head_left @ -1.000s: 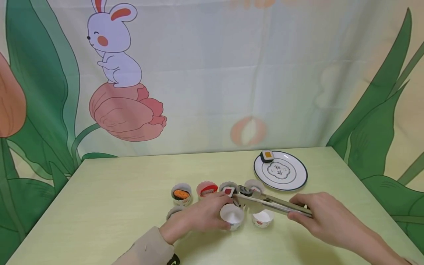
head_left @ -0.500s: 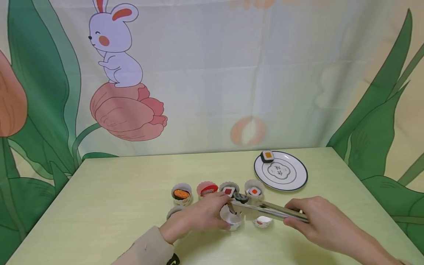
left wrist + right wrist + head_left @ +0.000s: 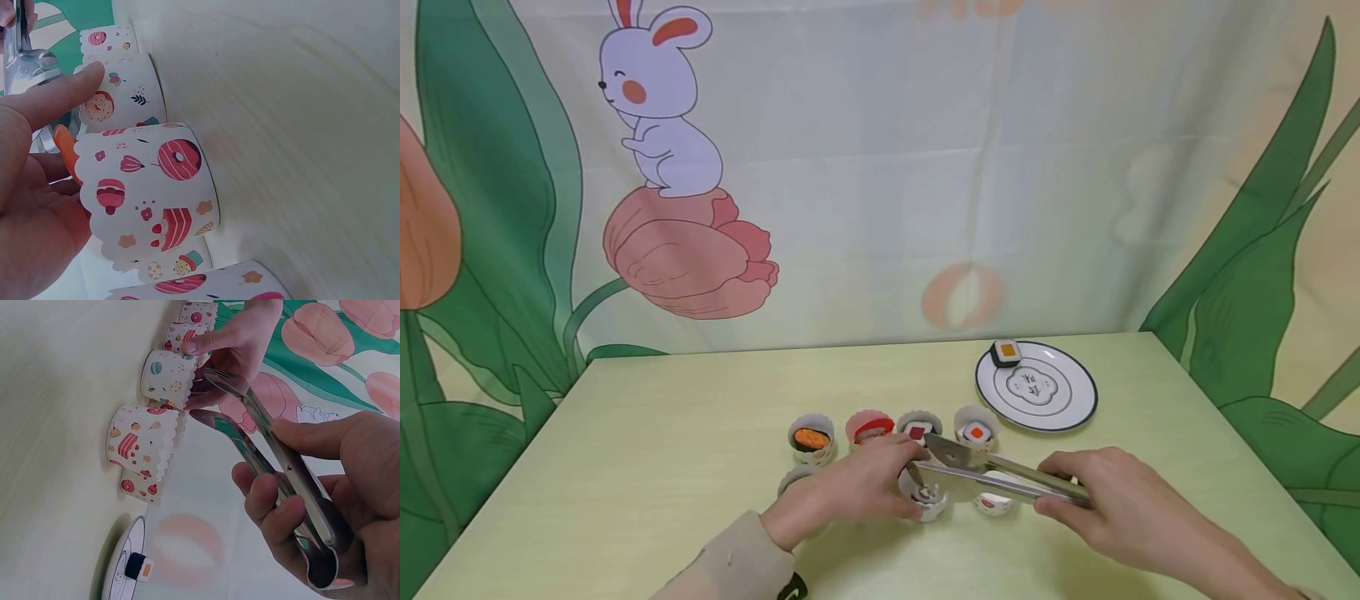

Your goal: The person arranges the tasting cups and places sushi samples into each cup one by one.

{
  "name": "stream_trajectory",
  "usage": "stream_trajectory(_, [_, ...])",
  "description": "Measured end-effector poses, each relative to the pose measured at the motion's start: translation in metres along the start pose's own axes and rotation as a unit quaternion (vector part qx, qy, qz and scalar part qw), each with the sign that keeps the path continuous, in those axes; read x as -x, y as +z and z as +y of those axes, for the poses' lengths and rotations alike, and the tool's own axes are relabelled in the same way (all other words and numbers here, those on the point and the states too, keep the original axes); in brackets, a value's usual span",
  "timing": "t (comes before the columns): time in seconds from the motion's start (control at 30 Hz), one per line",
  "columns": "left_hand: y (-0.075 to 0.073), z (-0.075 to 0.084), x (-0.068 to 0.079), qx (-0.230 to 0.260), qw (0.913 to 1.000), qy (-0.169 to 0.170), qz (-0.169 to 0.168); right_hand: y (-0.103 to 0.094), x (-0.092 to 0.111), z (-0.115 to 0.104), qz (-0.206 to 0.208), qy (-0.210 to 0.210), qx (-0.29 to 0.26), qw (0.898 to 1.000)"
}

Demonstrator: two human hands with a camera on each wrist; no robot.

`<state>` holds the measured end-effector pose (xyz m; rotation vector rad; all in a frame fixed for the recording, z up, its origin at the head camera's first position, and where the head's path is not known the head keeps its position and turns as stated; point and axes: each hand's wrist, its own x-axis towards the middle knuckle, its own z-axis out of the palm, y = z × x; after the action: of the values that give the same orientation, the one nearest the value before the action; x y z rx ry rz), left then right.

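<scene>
My left hand holds a white paper baking cup by its side, the thumb on its near wall in the left wrist view. Inside that cup lies a small dark-and-white sushi piece, partly covered by the tongs. My right hand grips metal tongs whose tips stand apart over the cup's rim; nothing shows between them in the right wrist view. Just right of the held cup is another paper cup, its inside partly hidden by the tongs.
Behind, a row of cups holds toy sushi: an orange-topped piece, a red one, a red-centred roll and another roll. One cup sits behind my left wrist. A plate bears a square roll.
The tongs have come down and left and spread apart, letting go of the dark sushi piece, which now shows in the held cup. The left hand stays put.
</scene>
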<state>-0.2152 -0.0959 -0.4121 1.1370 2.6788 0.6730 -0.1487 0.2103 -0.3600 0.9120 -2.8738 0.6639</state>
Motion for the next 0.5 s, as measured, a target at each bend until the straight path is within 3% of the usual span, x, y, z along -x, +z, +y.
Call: stream_trajectory(0.5, [0.0014,-0.0012,-0.0002,-0.001,0.9999,0.010,0.003,-0.0073,0.0034,0.0067,0.018,0.018,0.007,1.000])
